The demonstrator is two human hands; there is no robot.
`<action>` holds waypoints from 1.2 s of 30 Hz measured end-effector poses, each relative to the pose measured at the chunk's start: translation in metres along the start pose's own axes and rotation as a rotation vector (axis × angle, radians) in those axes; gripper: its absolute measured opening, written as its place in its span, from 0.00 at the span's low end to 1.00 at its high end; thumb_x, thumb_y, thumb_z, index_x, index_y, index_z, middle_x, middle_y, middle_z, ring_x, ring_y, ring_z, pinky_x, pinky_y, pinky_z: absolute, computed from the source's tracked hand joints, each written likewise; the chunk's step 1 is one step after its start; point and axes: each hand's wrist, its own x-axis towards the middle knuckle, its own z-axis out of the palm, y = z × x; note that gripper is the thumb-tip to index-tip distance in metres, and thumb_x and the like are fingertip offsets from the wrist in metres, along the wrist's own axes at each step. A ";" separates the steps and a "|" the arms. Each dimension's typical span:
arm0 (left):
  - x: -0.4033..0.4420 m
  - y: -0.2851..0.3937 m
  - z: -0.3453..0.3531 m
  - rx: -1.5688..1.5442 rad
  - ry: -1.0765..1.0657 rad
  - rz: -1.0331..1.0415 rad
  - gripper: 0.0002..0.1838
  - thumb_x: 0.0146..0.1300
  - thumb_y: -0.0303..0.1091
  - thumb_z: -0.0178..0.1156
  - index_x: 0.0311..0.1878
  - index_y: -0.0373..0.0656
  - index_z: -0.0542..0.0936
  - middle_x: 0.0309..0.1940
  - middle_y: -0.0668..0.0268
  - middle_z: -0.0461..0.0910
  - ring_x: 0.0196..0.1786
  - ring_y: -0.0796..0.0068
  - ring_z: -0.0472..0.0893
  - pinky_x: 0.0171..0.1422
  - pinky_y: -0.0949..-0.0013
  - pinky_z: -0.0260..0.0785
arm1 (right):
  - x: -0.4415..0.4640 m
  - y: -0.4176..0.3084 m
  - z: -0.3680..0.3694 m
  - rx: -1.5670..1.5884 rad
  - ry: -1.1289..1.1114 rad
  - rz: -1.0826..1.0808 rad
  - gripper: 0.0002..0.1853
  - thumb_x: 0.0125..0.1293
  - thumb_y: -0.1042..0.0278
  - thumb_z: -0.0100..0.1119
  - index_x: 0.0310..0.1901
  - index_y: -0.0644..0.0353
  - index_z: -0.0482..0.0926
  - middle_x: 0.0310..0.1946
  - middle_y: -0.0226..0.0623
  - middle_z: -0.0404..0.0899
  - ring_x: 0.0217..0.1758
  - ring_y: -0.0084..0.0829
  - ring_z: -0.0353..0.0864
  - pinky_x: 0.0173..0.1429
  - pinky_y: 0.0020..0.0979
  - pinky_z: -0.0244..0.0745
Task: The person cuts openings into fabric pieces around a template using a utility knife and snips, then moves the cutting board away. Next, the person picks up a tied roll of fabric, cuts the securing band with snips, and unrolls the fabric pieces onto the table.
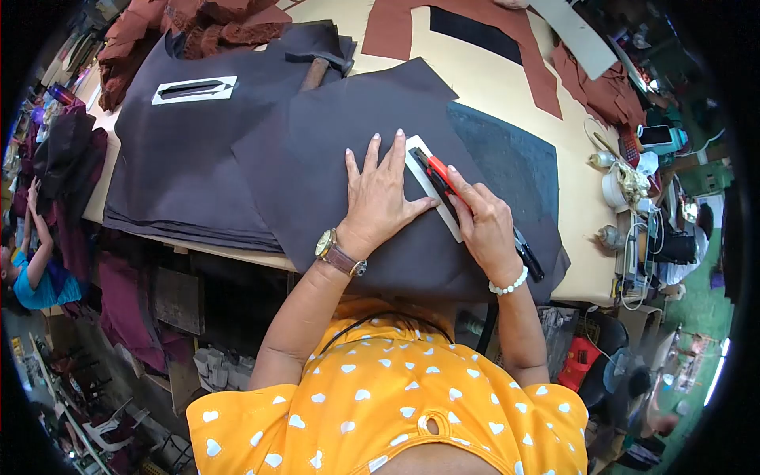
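Note:
My left hand lies flat with fingers spread on a dark fabric piece. Its thumb reaches toward a narrow white strip on that fabric. My right hand is closed around a slim red-and-black hand tool, whose dark tip rests over the strip's upper part; its exact kind is unclear. Under my right wrist, a black pen-like object is partly hidden. To the left, another white strip with a dark slot-like piece lies on a stack of dark fabric.
A dark board sits on the pale table at right. Rust-coloured fabric lies at the back, near a wooden handle. Cords and a phone occupy the right side. Another person is at far left.

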 end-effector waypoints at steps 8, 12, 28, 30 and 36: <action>0.000 0.000 0.001 -0.016 0.035 0.012 0.55 0.44 0.59 0.67 0.68 0.32 0.55 0.64 0.52 0.63 0.69 0.49 0.57 0.69 0.36 0.42 | 0.000 0.002 0.002 0.007 0.010 -0.035 0.20 0.60 0.74 0.57 0.56 0.54 0.75 0.23 0.41 0.72 0.24 0.41 0.75 0.30 0.39 0.70; 0.000 0.001 0.000 -0.026 0.036 0.012 0.55 0.44 0.58 0.68 0.67 0.31 0.55 0.64 0.53 0.64 0.69 0.48 0.57 0.68 0.35 0.41 | 0.002 0.002 0.000 0.012 -0.011 -0.028 0.20 0.60 0.73 0.56 0.56 0.54 0.75 0.24 0.41 0.72 0.24 0.42 0.75 0.31 0.40 0.70; -0.001 -0.001 -0.002 -0.048 0.019 -0.012 0.54 0.44 0.60 0.67 0.68 0.35 0.56 0.64 0.50 0.63 0.69 0.50 0.58 0.69 0.37 0.42 | 0.065 -0.032 -0.048 -0.351 -0.424 -0.209 0.16 0.60 0.72 0.54 0.51 0.53 0.78 0.25 0.47 0.79 0.29 0.44 0.81 0.34 0.39 0.77; -0.001 -0.002 0.000 -0.048 0.027 -0.009 0.55 0.44 0.60 0.67 0.68 0.34 0.56 0.65 0.51 0.63 0.69 0.50 0.58 0.70 0.37 0.41 | 0.061 -0.032 -0.049 -0.381 -0.436 -0.189 0.17 0.60 0.72 0.54 0.52 0.53 0.78 0.24 0.46 0.79 0.28 0.43 0.81 0.33 0.39 0.77; -0.001 -0.002 0.000 -0.031 0.021 -0.007 0.55 0.45 0.63 0.65 0.68 0.34 0.56 0.63 0.51 0.65 0.70 0.51 0.57 0.70 0.38 0.41 | 0.032 -0.035 -0.060 -0.457 -0.438 -0.148 0.19 0.58 0.74 0.53 0.53 0.54 0.77 0.23 0.44 0.78 0.26 0.42 0.81 0.29 0.39 0.76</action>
